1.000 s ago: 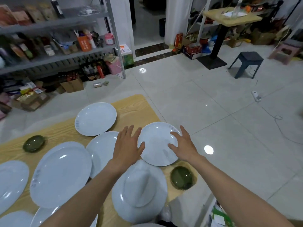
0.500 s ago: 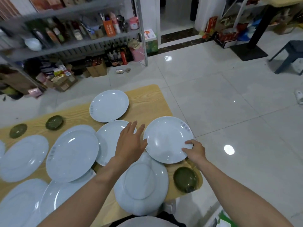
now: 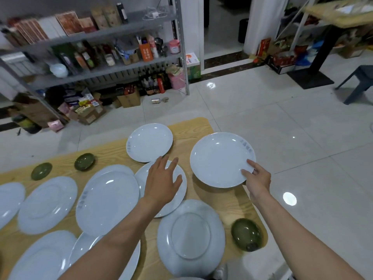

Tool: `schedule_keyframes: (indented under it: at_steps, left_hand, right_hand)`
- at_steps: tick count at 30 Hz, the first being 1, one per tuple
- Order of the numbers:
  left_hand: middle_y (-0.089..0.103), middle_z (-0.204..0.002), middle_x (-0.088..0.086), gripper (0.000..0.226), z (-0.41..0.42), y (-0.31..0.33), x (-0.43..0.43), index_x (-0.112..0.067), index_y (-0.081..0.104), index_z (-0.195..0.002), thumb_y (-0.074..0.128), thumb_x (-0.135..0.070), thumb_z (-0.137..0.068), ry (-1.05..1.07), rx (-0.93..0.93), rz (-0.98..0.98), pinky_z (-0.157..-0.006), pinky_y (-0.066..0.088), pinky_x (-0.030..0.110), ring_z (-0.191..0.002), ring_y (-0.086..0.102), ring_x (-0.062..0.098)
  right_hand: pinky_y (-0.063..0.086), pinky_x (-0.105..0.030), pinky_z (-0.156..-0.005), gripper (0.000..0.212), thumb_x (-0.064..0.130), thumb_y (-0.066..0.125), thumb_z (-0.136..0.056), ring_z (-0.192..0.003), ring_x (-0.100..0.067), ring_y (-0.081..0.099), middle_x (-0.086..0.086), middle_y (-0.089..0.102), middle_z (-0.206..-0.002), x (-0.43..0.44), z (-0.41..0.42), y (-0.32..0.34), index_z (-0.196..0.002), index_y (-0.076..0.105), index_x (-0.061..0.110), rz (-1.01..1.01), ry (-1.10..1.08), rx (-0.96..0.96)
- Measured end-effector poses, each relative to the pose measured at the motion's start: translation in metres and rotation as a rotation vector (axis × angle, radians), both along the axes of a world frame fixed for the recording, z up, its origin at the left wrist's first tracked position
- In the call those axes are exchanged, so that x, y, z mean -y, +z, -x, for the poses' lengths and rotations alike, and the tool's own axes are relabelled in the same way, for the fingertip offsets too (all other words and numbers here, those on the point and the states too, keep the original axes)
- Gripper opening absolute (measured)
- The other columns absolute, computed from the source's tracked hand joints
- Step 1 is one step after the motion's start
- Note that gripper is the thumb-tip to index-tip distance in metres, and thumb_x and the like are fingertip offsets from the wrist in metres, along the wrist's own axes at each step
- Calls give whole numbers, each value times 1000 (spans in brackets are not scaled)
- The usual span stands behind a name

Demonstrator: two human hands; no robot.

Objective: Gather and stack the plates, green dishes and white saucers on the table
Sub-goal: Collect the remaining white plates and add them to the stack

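The right hand (image 3: pixel 258 181) pinches the rim of a white plate (image 3: pixel 218 158), now raised clear of the bench (image 3: pixel 189 128) where it lay half a second ago. The left hand (image 3: pixel 163 178) has left it and spreads open-fingered over the neighbouring plate (image 3: pixel 141 178).
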State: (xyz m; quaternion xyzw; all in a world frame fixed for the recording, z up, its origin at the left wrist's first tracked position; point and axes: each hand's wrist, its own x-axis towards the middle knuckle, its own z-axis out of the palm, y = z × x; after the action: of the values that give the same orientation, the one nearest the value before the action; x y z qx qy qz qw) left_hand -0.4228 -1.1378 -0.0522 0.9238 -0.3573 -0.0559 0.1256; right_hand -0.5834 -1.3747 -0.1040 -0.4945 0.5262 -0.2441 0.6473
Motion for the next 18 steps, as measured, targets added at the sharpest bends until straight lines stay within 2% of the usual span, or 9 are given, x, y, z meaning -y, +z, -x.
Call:
schedule_keyframes:
  at_steps: [6, 9, 12, 15, 18]
  left_hand:
    - [25, -162, 6, 60, -24, 6, -11, -24, 33, -153, 50, -43, -99, 19, 7, 33, -119, 22, 44, -150, 18, 29]
    - [25, -162, 6, 61, -40, 5, -14, -26, 32, -153, 51, -44, -99, 25, 22, 19, -119, 22, 44, -150, 19, 29]
    - [28, -161, 7, 60, -56, 2, -18, -27, 33, -152, 52, -45, -98, 37, 22, 26, -118, 23, 44, -149, 22, 30]
    - [27, -161, 7, 61, -74, -4, -21, -27, 32, -153, 51, -46, -98, 65, -8, 22, -118, 23, 45, -149, 21, 29]
    - [28, -161, 8, 62, -93, -10, -23, -26, 32, -153, 52, -46, -98, 119, -66, 37, -118, 24, 44, -149, 21, 29]
  right_hand:
    - [57, -41, -93, 48, -4, 70, -86, -97, -17, 71, 0, 74, -103, -22, -44, 34, -128, 65, 20, -32, -30, 200]
    - [58, -38, -91, 48, -4, 70, -86, -95, -14, 72, -1, 74, -104, -32, -64, 42, -127, 65, 21, -32, -15, 234]
    - [61, -34, -84, 47, -3, 71, -86, -86, -7, 73, 1, 74, -104, -41, -81, 45, -126, 66, 22, -25, -4, 234]
    - [62, -31, -79, 47, -3, 71, -86, -82, -4, 73, 8, 75, -94, -48, -96, 47, -124, 67, 23, -29, -3, 220]
    - [60, -23, -65, 46, -3, 72, -85, -78, -3, 73, 12, 76, -85, -53, -109, 48, -121, 68, 25, -45, -7, 217]
